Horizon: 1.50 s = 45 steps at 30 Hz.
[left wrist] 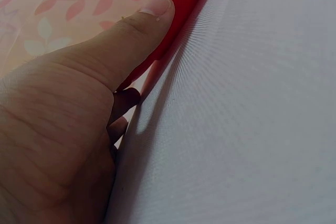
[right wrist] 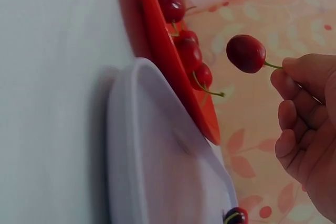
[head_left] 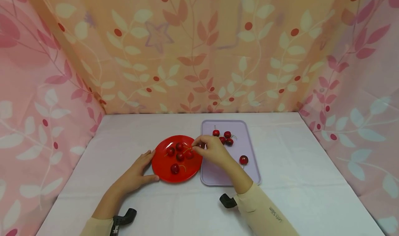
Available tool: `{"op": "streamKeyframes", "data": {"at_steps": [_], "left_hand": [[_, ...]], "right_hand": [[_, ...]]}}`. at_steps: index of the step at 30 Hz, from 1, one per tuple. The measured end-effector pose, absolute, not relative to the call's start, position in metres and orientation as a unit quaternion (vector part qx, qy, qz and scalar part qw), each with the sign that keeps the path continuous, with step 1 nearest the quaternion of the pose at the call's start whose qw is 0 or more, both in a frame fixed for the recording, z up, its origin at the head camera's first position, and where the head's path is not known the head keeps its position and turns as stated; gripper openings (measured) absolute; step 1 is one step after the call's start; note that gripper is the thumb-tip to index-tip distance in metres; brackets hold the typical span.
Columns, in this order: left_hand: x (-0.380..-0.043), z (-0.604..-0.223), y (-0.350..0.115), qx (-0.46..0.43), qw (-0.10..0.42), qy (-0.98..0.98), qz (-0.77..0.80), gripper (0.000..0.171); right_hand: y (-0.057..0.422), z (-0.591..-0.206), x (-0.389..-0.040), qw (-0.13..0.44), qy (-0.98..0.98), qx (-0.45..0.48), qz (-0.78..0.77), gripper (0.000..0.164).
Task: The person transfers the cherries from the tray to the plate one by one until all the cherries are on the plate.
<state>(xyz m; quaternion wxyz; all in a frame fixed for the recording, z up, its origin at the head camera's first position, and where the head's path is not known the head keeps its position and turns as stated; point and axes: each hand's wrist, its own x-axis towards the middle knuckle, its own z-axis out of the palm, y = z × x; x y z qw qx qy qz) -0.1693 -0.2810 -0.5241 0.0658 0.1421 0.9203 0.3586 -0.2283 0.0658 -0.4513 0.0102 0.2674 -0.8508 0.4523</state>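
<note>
My right hand (head_left: 213,150) is over the meeting edges of the plate and the tray. Between thumb and forefinger it pinches the green stem of a dark red cherry (right wrist: 245,53), which in the right wrist view is raised off the plate. Several more cherries (head_left: 175,168) lie on the round red plate (head_left: 162,172). At the plate's left rim rests my left hand (head_left: 134,173), its thumb (left wrist: 142,24) against the edge and its fingers fairly straight. Beside the plate lies a pale purple tray (head_left: 218,176) bearing several cherries (head_left: 244,159), partly hidden by the right hand.
A white cloth (head_left: 299,180) covers the table beneath the plate and tray. Floral curtains (head_left: 199,49) stand along the back and both sides. Black wrist mounts (head_left: 228,200) sit at the cuffs of both beige sleeves (head_left: 265,211).
</note>
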Motion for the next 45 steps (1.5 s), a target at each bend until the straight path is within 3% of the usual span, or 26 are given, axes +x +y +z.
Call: {"op": "streamKeyframes", "data": {"at_steps": [16, 30, 45], "left_hand": [[-0.169, -0.525, -0.282, 0.148, 0.058, 0.921, 0.355, 0.106], [-0.168, -0.524, -0.28, 0.144, 0.061, 0.922, 0.354, 0.106], [-0.168, -0.522, -0.278, 0.139, 0.068, 0.922, 0.356, 0.108]], "right_hand": [[0.047, -0.477, -0.219, -0.047, -0.88, 0.276, 0.383, 0.007], [0.055, -0.461, -0.213, -0.024, -0.901, 0.293, 0.319, 0.008], [0.1, -0.433, -0.197, 0.032, -0.92, 0.276, 0.277, 0.01]]}}
